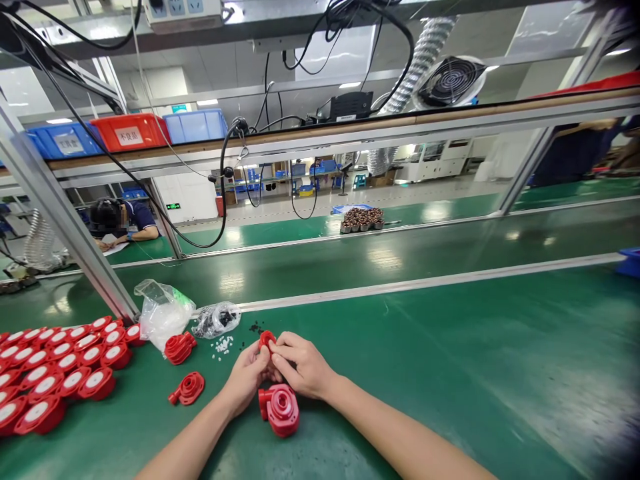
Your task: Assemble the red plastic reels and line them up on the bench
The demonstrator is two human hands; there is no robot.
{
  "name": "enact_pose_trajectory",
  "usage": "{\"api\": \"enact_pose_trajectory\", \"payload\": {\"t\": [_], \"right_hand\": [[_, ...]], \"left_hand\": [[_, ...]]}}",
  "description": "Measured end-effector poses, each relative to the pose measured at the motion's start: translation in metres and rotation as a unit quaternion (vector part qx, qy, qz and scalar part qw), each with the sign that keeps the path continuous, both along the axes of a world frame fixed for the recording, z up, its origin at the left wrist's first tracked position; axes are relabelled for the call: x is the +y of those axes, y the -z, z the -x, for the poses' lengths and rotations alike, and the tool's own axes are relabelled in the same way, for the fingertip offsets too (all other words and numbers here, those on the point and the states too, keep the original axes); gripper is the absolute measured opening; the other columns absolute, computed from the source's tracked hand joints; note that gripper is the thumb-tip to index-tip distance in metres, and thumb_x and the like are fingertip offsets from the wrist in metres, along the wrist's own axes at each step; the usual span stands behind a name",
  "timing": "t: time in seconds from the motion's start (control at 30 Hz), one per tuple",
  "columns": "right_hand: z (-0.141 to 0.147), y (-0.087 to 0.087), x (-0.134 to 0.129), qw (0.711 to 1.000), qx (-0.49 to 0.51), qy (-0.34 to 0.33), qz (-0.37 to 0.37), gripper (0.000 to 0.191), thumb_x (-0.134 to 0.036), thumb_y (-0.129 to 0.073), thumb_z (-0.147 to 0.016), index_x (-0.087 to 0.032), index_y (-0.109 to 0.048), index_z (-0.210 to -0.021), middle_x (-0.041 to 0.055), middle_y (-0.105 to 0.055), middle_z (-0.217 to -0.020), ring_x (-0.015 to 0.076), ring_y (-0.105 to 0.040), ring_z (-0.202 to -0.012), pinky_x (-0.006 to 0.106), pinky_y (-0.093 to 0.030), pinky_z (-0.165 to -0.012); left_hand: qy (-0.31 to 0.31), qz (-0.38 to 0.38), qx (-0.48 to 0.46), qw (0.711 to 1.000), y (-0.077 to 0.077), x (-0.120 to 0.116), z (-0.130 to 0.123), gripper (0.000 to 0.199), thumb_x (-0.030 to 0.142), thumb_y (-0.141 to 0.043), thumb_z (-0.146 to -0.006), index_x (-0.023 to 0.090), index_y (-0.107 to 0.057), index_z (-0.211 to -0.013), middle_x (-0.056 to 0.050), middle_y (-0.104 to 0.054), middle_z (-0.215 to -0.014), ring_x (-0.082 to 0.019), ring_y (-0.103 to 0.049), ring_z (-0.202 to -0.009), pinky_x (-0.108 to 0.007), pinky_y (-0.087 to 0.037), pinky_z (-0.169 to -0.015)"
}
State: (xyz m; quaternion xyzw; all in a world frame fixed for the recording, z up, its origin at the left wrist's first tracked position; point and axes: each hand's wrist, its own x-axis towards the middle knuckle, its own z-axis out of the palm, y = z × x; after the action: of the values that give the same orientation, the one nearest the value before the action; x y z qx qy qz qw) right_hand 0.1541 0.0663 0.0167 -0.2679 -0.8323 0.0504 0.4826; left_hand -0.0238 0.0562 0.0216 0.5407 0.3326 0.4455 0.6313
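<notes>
Between my two hands is a small red plastic part [267,338], held up over the green bench. My left hand [249,375] grips it from the left, thumb against its face. From the other side, the fingers of my right hand [301,365] pinch at it; whether they hold a smaller piece too is hidden. Just below my hands stands a red pump-like housing [283,408] with a round opening and a side spout. Left of my left hand lie a flat red spouted part [190,389] and a stack of similar red parts [180,347].
Many red parts with white discs [60,363] fill the bench's left side. Small white pieces [223,345] and black pieces [257,327] lie near two plastic bags [164,312]. A metal post [67,213] rises at left. Another person [123,221] sits beyond it.
</notes>
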Motion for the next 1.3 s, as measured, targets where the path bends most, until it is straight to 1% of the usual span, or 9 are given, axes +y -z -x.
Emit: {"api": "enact_pose_trajectory", "payload": {"t": [0.17,0.27,0.37,0.5,0.6,0.73,1.03,1.17,1.3], "right_hand": [[-0.001,0.003,0.003,0.997,-0.035,0.059,-0.023,0.017,-0.028,-0.058,-0.097,-0.018,-0.072,-0.092,0.0061,-0.064,-0.085,0.0173,-0.058,-0.078,0.029,-0.048,-0.069],[-0.007,0.005,0.01,0.992,-0.071,0.098,-0.033,0.019,-0.027,-0.057,-0.098,-0.018,-0.071,-0.09,0.0061,-0.064,-0.085,0.0182,-0.056,-0.078,0.03,-0.044,-0.067],[-0.02,0.007,0.022,0.983,-0.111,0.146,-0.023,0.024,-0.026,-0.053,-0.101,-0.018,-0.071,-0.088,0.0084,-0.063,-0.087,0.0208,-0.054,-0.08,0.032,-0.041,-0.068],[-0.036,0.009,0.036,0.963,-0.134,0.233,0.016,0.023,-0.015,-0.051,-0.097,-0.012,-0.073,-0.092,0.0163,-0.061,-0.091,0.0275,-0.053,-0.084,0.038,-0.042,-0.071],[-0.034,0.008,0.037,0.956,-0.138,0.256,0.036,0.03,-0.011,-0.048,-0.095,-0.01,-0.07,-0.116,0.0206,-0.06,-0.107,0.0318,-0.054,-0.096,0.043,-0.046,-0.08],[-0.009,0.014,0.028,0.965,-0.166,0.193,0.066,0.035,-0.025,-0.054,-0.1,-0.02,-0.064,-0.133,0.0129,-0.06,-0.114,0.025,-0.058,-0.1,0.037,-0.051,-0.087],[0.014,0.009,0.024,0.96,-0.204,0.139,0.13,0.042,-0.038,-0.046,-0.104,-0.029,-0.061,-0.142,0.0137,-0.055,-0.122,0.0289,-0.059,-0.102,0.047,-0.048,-0.092],[0.011,0.006,0.023,0.964,-0.185,0.126,0.145,0.041,-0.038,-0.051,-0.101,-0.025,-0.065,-0.137,0.0135,-0.056,-0.121,0.0275,-0.061,-0.101,0.044,-0.048,-0.092],[0.002,0.008,0.023,0.97,-0.149,0.099,0.166,0.024,-0.027,-0.057,-0.097,-0.025,-0.076,-0.11,0.0065,-0.063,-0.11,0.0195,-0.064,-0.09,0.032,-0.049,-0.084]], "left_hand": [[0.008,-0.027,0.127,0.991,-0.002,0.003,0.0,0.072,0.084,-0.054,-0.083,0.015,-0.061,-0.101,0.001,-0.059,-0.066,-0.009,-0.044,-0.048,-0.022,-0.039,-0.051],[0.017,-0.053,0.262,0.963,-0.006,0.005,0.006,0.077,0.083,-0.039,-0.089,0.012,-0.066,-0.101,-0.002,-0.061,-0.054,-0.011,-0.038,-0.038,-0.023,-0.029,-0.044],[-0.053,-0.123,0.396,0.909,-0.014,0.006,0.023,0.055,0.06,-0.05,-0.097,0.012,-0.07,-0.116,-0.002,-0.063,-0.059,-0.018,-0.053,-0.052,-0.028,-0.041,-0.058],[-0.195,-0.206,0.529,0.8,-0.026,0.012,0.054,0.033,0.022,-0.054,-0.094,0.012,-0.07,-0.121,-0.013,-0.069,-0.1,-0.028,-0.062,-0.094,-0.036,-0.043,-0.089],[-0.236,-0.221,0.588,0.741,-0.031,0.02,0.069,0.027,0.017,-0.053,-0.094,0.012,-0.074,-0.11,-0.015,-0.066,-0.11,-0.029,-0.063,-0.1,-0.037,-0.044,-0.091],[-0.237,-0.231,0.631,0.701,-0.029,0.027,0.072,0.019,0.022,-0.061,-0.094,0.015,-0.078,-0.1,-0.012,-0.066,-0.102,-0.028,-0.065,-0.096,-0.035,-0.046,-0.086],[-0.266,-0.221,0.652,0.675,-0.029,0.036,0.076,0.019,0.01,-0.057,-0.091,0.013,-0.072,-0.08,-0.012,-0.067,-0.093,-0.029,-0.066,-0.093,-0.035,-0.045,-0.079],[-0.234,-0.25,0.619,0.707,-0.032,0.027,0.066,0.014,0.013,-0.058,-0.093,0.016,-0.071,-0.087,-0.007,-0.068,-0.095,-0.022,-0.065,-0.092,-0.03,-0.045,-0.082],[-0.16,-0.261,0.601,0.738,-0.029,0.013,0.053,0.014,0.015,-0.064,-0.089,0.02,-0.073,-0.08,-0.004,-0.069,-0.088,-0.02,-0.064,-0.086,-0.029,-0.043,-0.079]]}}
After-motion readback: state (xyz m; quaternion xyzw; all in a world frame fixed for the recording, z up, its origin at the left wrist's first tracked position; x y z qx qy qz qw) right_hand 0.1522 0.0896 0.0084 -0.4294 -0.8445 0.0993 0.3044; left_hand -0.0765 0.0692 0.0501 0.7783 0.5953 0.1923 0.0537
